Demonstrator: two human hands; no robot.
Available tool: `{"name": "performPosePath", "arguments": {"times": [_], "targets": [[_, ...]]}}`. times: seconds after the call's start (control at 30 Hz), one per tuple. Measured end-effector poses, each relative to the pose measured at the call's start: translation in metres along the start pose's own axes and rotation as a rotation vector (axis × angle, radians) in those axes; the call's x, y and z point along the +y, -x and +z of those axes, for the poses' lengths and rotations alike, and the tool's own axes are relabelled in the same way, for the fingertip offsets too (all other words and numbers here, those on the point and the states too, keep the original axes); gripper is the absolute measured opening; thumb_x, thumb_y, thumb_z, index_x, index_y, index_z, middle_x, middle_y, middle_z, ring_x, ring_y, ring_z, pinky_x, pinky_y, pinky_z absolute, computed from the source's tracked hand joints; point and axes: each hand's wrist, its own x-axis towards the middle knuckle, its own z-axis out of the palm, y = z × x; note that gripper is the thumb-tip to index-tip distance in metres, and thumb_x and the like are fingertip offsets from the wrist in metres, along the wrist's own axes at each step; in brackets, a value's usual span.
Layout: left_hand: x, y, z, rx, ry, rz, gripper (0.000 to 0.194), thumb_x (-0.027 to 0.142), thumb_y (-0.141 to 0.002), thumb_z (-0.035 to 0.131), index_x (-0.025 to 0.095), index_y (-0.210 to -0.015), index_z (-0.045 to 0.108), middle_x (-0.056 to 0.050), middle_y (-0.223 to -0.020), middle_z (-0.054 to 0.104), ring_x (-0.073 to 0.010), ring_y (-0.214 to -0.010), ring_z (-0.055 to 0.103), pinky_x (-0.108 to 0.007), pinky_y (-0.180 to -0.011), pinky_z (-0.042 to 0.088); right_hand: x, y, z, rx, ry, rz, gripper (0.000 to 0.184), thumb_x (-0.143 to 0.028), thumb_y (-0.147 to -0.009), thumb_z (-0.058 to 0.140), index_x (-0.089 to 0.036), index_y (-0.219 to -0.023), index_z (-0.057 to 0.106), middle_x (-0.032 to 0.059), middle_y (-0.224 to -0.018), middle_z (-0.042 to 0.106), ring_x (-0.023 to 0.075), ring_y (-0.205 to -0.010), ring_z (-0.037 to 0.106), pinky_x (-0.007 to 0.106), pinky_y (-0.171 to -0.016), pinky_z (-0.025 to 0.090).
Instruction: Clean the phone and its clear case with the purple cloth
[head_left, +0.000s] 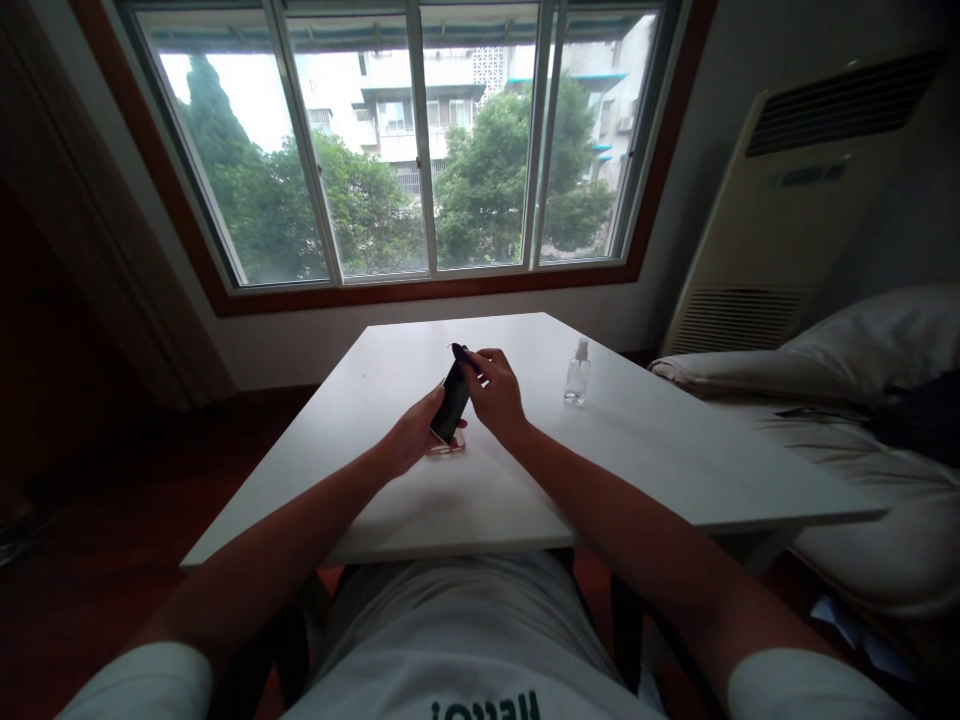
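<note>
A dark-screened smartphone (451,405) is tilted up above the white table (517,515), with my left hand (411,432) wrapped round its lower part. My right hand (496,390) pinches a small dark cloth (463,355) against the phone's upper end. Most of the cloth is hidden by the fingers. Below the phone lies a clear, pinkish phone case (446,448) on the table, partly covered by my left hand. To the right of my right hand a clear spray bottle (577,378) stands upright, apart from both hands.
A wide window (427,150) is beyond the table's far edge. On the right stand a tall air conditioner (795,200) and a pale cushioned sofa (862,470) close to the table's side. A curtain (112,230) hangs at the left.
</note>
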Motion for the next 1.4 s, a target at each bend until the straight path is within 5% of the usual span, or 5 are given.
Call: {"name": "performPosePath", "arguments": {"times": [0.27, 0.47, 0.77, 1.17, 1.4], "targets": [[0.000, 0.000, -0.009, 0.014, 0.051, 0.135, 0.047, 0.050, -0.092, 0.064, 0.011, -0.119, 0.064, -0.014, -0.106, 0.069, -0.0208, -0.088, 0.068, -0.030, -0.072, 0.059, -0.030, 0.031, 0.017, -0.212, -0.068, -0.208, 0.030, -0.026, -0.096, 0.055, -0.021, -0.122, 0.069, 0.0098, -0.115, 0.060, 0.0180, -0.091, 0.062, 0.031, -0.077, 0.055], [-0.004, -0.001, -0.010, 0.026, -0.016, 0.132, 0.049, 0.054, -0.092, 0.063, 0.012, -0.117, 0.063, -0.013, -0.104, 0.067, -0.0196, -0.082, 0.068, -0.028, -0.061, 0.058, -0.010, 0.014, 0.003, -0.324, 0.052, -0.385, 0.032, -0.027, -0.093, 0.060, -0.023, -0.124, 0.067, 0.0069, -0.117, 0.062, 0.0134, -0.080, 0.061, 0.027, -0.068, 0.051], [0.000, 0.002, -0.004, 0.029, 0.004, 0.008, 0.064, 0.063, -0.095, 0.049, 0.012, -0.132, 0.059, -0.020, -0.128, 0.062, -0.0298, -0.092, 0.071, -0.033, -0.056, 0.059, 0.034, -0.012, -0.011, -0.078, 0.130, -0.014, 0.032, -0.036, -0.095, 0.058, -0.019, -0.119, 0.071, 0.0075, -0.107, 0.064, 0.0132, -0.071, 0.058, 0.029, -0.067, 0.053], [0.009, 0.000, -0.005, 0.180, 0.235, -0.021, 0.061, 0.060, -0.099, 0.042, 0.004, -0.105, 0.067, -0.020, -0.098, 0.071, -0.0257, -0.082, 0.071, -0.036, -0.069, 0.061, -0.023, 0.025, -0.001, -0.383, 0.101, -0.423, 0.033, -0.033, -0.093, 0.059, -0.025, -0.124, 0.069, 0.0062, -0.113, 0.065, 0.0141, -0.082, 0.062, 0.026, -0.067, 0.050], [0.007, -0.003, -0.006, 0.186, 0.184, -0.057, 0.056, 0.052, -0.101, 0.042, 0.009, -0.130, 0.060, -0.022, -0.121, 0.068, -0.0344, -0.094, 0.073, -0.038, -0.062, 0.060, 0.024, -0.006, -0.007, -0.260, 0.124, -0.118, 0.029, -0.033, -0.094, 0.061, -0.025, -0.120, 0.072, 0.0057, -0.111, 0.064, 0.0099, -0.067, 0.057, 0.027, -0.067, 0.051]]}}
